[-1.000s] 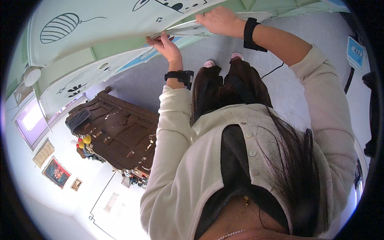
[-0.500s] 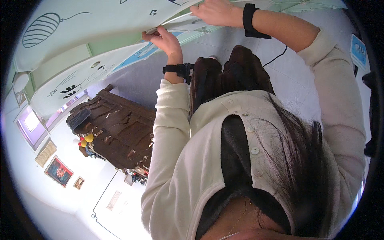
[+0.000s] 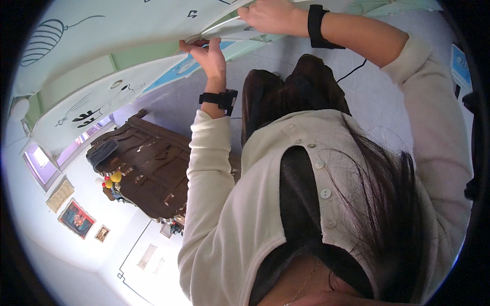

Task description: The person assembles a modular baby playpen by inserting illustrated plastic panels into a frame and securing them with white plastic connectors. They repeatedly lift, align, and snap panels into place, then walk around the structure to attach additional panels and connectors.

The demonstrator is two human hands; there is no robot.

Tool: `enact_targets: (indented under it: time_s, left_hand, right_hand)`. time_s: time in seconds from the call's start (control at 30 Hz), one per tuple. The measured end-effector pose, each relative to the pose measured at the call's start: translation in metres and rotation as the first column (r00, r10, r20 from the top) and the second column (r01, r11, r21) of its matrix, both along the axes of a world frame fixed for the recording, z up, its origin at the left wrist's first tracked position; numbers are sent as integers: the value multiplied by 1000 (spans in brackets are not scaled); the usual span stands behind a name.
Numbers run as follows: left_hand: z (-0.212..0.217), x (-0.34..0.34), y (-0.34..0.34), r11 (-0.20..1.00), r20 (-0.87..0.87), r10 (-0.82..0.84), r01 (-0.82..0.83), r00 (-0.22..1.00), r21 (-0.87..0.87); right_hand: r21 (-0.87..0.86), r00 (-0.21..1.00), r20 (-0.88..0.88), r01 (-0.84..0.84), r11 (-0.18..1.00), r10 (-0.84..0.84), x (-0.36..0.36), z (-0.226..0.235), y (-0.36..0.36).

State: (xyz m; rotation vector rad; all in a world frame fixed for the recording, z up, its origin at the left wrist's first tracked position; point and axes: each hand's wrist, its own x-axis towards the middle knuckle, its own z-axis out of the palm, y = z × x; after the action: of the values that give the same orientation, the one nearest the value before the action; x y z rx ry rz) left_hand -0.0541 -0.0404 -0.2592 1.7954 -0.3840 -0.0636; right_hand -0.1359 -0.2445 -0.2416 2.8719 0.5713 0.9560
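A large white printed sheet [image 3: 127,30] with line drawings of a balloon and a music note spans the top of the view. My left hand [image 3: 208,60] is at its lower edge, fingers curled on a pale fold, the thumb raised. Farther right, my right hand [image 3: 270,16] is closed at the same edge, its fingertips partly hidden. Between and below my hands, a gap shows a pale green surface [image 3: 148,56]. A second white printed panel [image 3: 102,99] with drawings and a blue patch [image 3: 176,71] lies beneath that gap. Black bands circle both my wrists.
A dark carved wooden piece of furniture [image 3: 158,158] stands at the left, with yellow and red round things [image 3: 113,178] by it. Framed pictures [image 3: 76,218] hang on the white wall. A black cable [image 3: 352,72] runs over the pale tiled floor [image 3: 377,97] beside my knees.
My left hand and forearm have shifted slightly left and down, with the thumb lifted more from the fingers. My right hand has moved a little left. The sheet has slid slightly left in view.
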Motion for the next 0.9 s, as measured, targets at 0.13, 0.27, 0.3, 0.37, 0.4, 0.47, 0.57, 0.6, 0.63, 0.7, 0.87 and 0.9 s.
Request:
enact_targets:
  time_s: [0.13,0.27,0.3,0.37,0.4,0.47,0.57,0.6,0.63,0.7,0.87,0.9]
  left_hand:
    - [-3,6,5,988,73,-26,14,997,155]
    - [-1,5,7,970,136,-34,0,990,243]
    - [1,3,8,959,161,-32,-15,986,285]
    - [5,2,7,965,110,-7,-22,994,260]
    - [6,0,6,968,54,13,-26,998,251]
    - [5,-3,8,963,107,1,-30,994,268]
    - [-12,-16,23,972,229,-32,-23,973,233]
    - [-22,-22,34,969,259,-42,-24,965,246]
    - [-35,-30,45,965,290,-52,-27,956,261]
    - [-70,-50,67,981,-13,95,-92,995,170]
    - [-187,-39,85,914,-515,93,132,852,384]
    - [-212,-32,78,949,-653,125,103,747,299]
  right_hand:
    - [31,968,-244,66,997,-57,-7,3,5]
    - [47,838,-534,162,986,-112,-4,9,5]
    - [93,898,-432,140,986,-87,0,9,6]
    - [137,941,-329,128,982,-77,4,8,5]
    - [145,936,-342,145,979,-88,4,7,4]
    - [159,920,-377,184,970,-112,-2,5,-2]
    - [188,860,-481,293,937,-172,-27,9,-24]
    - [188,814,-539,369,910,-219,-38,12,-37]
    - [206,794,-565,397,894,-222,-53,17,-51]
    - [222,745,-604,499,838,-283,-83,25,-78]
    - [681,739,-672,646,346,-58,-142,-20,-128]
    - [700,707,-707,695,164,19,-152,-42,-130]
